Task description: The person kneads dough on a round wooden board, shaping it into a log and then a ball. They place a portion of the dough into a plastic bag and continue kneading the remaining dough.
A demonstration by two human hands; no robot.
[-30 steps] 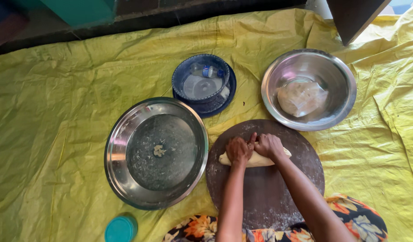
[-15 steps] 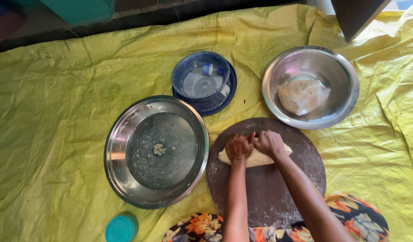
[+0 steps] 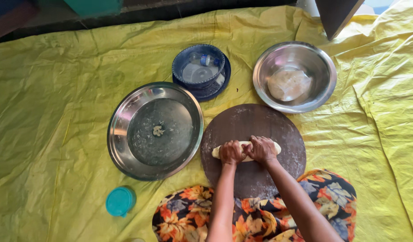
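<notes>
A pale log of dough (image 3: 274, 146) lies across a round dark wooden board (image 3: 253, 123) dusted with flour. My left hand (image 3: 231, 152) presses on the left part of the log with fingers curled over it. My right hand (image 3: 261, 149) lies on the middle and right part, fingers bent over the dough. Both ends of the log stick out past my hands. My forearms come up from the bottom edge over a floral cloth (image 3: 336, 197).
A wide steel plate (image 3: 121, 134) with a small dough scrap sits left of the board. A blue bowl (image 3: 201, 71) with a clear lid stands behind. A steel bowl (image 3: 323, 76) holding a pale lump is at back right. A teal lid (image 3: 120, 201) lies on the yellow sheet (image 3: 49, 112).
My hands stay on the dough log, shifting slightly along it. The log looks a little longer. The view has moved a bit.
</notes>
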